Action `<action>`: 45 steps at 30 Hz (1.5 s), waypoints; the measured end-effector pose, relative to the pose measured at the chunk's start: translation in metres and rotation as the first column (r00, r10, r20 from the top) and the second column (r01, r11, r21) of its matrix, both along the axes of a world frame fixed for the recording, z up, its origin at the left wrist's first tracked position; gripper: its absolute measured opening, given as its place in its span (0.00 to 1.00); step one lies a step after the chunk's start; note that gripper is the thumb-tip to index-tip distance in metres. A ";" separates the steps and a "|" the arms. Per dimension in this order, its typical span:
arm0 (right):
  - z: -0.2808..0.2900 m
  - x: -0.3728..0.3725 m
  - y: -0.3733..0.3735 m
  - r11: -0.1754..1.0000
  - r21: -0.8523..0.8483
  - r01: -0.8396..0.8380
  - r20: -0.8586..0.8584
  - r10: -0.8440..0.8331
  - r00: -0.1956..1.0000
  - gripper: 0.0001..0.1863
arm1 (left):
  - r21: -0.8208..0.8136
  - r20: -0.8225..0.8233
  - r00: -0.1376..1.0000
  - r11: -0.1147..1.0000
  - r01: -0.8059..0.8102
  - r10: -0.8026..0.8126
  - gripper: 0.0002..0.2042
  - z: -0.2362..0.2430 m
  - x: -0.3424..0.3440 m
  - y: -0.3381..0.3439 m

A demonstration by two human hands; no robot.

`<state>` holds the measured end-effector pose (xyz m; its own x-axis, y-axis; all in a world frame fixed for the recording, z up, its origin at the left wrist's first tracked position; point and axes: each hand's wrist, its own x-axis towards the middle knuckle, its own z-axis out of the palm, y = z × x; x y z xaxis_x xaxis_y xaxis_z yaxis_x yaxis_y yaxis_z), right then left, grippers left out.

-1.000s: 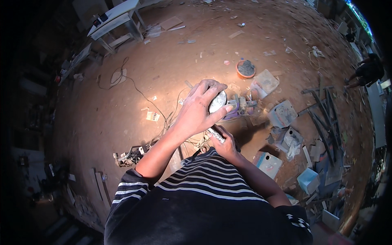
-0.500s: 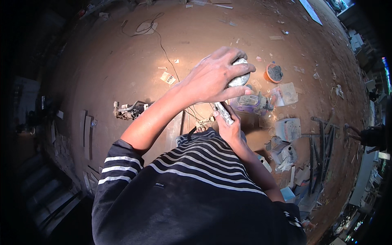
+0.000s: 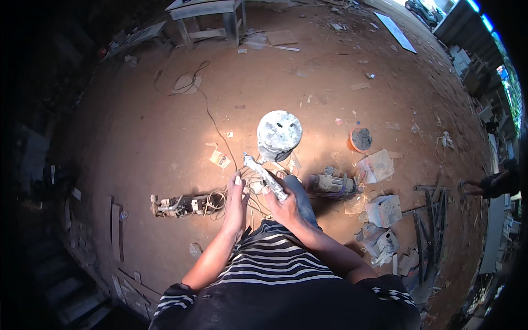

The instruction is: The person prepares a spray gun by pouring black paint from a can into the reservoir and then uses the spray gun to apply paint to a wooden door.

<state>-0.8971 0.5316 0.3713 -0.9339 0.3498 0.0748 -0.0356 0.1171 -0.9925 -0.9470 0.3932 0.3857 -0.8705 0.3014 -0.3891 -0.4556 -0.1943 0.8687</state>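
Observation:
My right hand [image 3: 284,208] is wrapped round a pale, paint-spattered spray gun [image 3: 265,177], its front end pointing away and to the left. Beyond that hand a round, whitish cup [image 3: 279,131] with a spotted lid stands up; it appears joined to the gun, though the joint is hard to make out. My left hand [image 3: 236,204] is beside the gun on its left, fingers stretched out and nothing in them. A small gap shows between this hand and the gun.
A machine with hoses [image 3: 184,205] lies at left, another machine [image 3: 333,185] at right. Beyond the latter are an orange bucket [image 3: 350,144] of grey material, dirty containers [image 3: 385,211] and a metal frame [image 3: 432,220]. A cable [image 3: 212,113] crosses the floor. A table [image 3: 203,9] stands far off; a person [image 3: 489,184] is at right.
My left hand has come off the cup's lid and dropped down to the left, its fingers now straight. The right hand keeps hold of the gun. The view has tilted farther out, showing the table.

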 end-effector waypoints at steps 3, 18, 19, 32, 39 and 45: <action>-0.033 -0.050 0.017 0.989 0.139 -0.044 -0.019 0.047 0.999 0.23 | 0.249 0.089 0.986 0.961 0.118 -0.144 0.32 -0.023 -0.030 0.034; 0.009 -0.376 0.219 0.841 0.452 -0.295 0.089 0.287 0.954 0.35 | 0.134 0.199 0.961 0.967 -0.218 0.189 0.08 -0.041 -0.376 0.184; 0.014 -0.397 0.227 0.882 0.418 -0.217 0.056 0.214 0.975 0.31 | 0.110 0.188 0.963 0.970 -0.216 0.193 0.10 -0.038 -0.390 0.186; 0.074 -0.750 0.188 0.573 0.806 -0.150 -0.100 0.382 0.919 0.30 | 0.148 0.116 0.989 0.982 -0.114 0.097 0.18 -0.084 -0.671 0.202; 0.114 -0.948 0.151 0.630 0.776 0.042 -0.250 0.246 0.936 0.30 | 0.218 0.029 0.994 0.970 -0.107 0.103 0.18 -0.016 -0.891 0.167; 0.099 -1.074 0.124 0.719 0.692 0.066 -0.344 0.248 0.906 0.29 | 0.204 0.047 0.992 0.971 -0.125 0.118 0.17 -0.004 -1.014 0.143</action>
<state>-1.9711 0.6553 0.4704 -0.7914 -0.0292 0.6106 -0.4404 0.7199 -0.5365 -1.9610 0.5366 0.3817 -0.8926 0.2711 -0.3602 -0.4466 -0.4230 0.7884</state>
